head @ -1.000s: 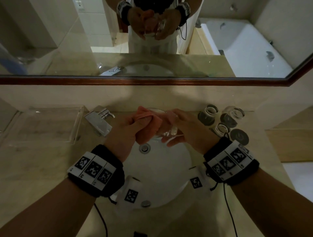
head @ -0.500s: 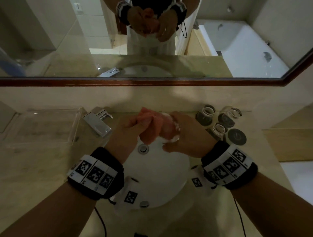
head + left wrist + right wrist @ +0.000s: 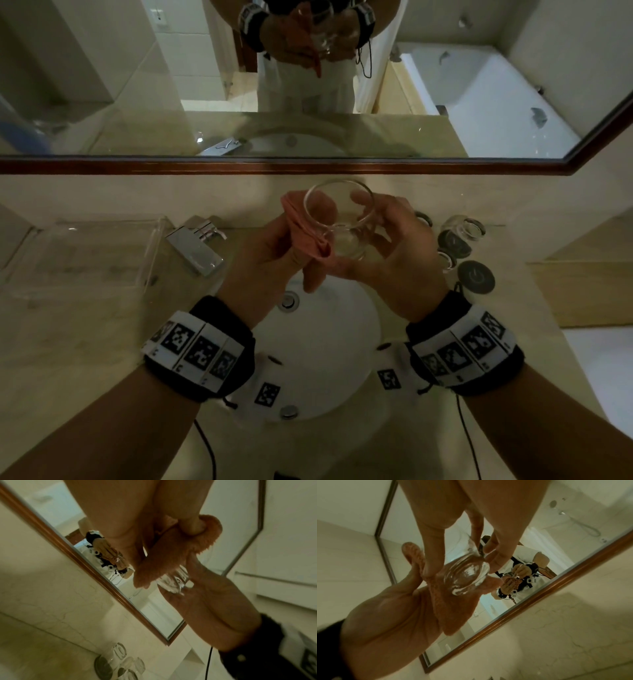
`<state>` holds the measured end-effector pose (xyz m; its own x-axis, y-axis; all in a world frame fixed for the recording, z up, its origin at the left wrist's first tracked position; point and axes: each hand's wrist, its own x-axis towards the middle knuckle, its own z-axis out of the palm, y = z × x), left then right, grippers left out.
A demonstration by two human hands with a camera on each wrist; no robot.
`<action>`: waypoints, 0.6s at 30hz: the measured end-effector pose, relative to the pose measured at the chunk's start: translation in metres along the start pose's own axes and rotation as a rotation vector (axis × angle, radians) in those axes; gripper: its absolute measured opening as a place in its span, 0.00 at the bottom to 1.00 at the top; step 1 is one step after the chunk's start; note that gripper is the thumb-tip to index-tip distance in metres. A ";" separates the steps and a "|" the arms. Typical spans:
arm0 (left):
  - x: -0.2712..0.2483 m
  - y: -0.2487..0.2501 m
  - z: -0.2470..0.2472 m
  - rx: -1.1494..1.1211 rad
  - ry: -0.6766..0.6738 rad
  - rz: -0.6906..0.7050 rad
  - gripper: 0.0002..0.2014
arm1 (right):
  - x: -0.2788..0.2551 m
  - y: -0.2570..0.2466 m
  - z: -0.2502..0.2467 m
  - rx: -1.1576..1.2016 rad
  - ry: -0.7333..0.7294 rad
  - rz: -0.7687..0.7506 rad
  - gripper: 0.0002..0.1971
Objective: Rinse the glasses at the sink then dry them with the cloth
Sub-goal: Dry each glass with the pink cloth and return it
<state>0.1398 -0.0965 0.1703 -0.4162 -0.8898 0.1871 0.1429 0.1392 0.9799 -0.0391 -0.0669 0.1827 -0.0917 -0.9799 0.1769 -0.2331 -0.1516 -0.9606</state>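
Two hands share one glass [image 3: 337,219] above the sink [image 3: 329,346]. The right hand [image 3: 387,250] grasps it from the side, fingers curled round the wall and thumb near the rim, with the mouth tilted up toward the head camera. The left hand [image 3: 270,250] clenches a bunched pink cloth [image 3: 303,222], which presses against the glass's outer wall and heavy base; in the right wrist view the cloth [image 3: 452,601] lies under the base [image 3: 464,577].

The main risk, as I judge it, is a slip: a rinsed glass is slick, the hold is by fingertips alone, and a hard twist of the cloth could turn it out of the hand into the hard basin below, where it may chip or break. Rubbing only the outside would also leave the inside wet.

Several more glasses [image 3: 460,234] stand on the counter [image 3: 85,325] just right of the sink, with a dark coaster [image 3: 476,277] beside them; a swinging elbow or the dangling wrist cable could knock them. A tap [image 3: 197,246] sits left of the basin.
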 end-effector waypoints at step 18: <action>-0.003 0.009 -0.007 -0.088 0.114 -0.056 0.21 | 0.004 0.000 0.001 0.337 -0.077 0.067 0.19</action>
<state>0.1484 -0.0950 0.1777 -0.3219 -0.9394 0.1183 0.2028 0.0536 0.9778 -0.0389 -0.0709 0.1830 -0.0193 -0.9941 0.1064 0.1044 -0.1078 -0.9887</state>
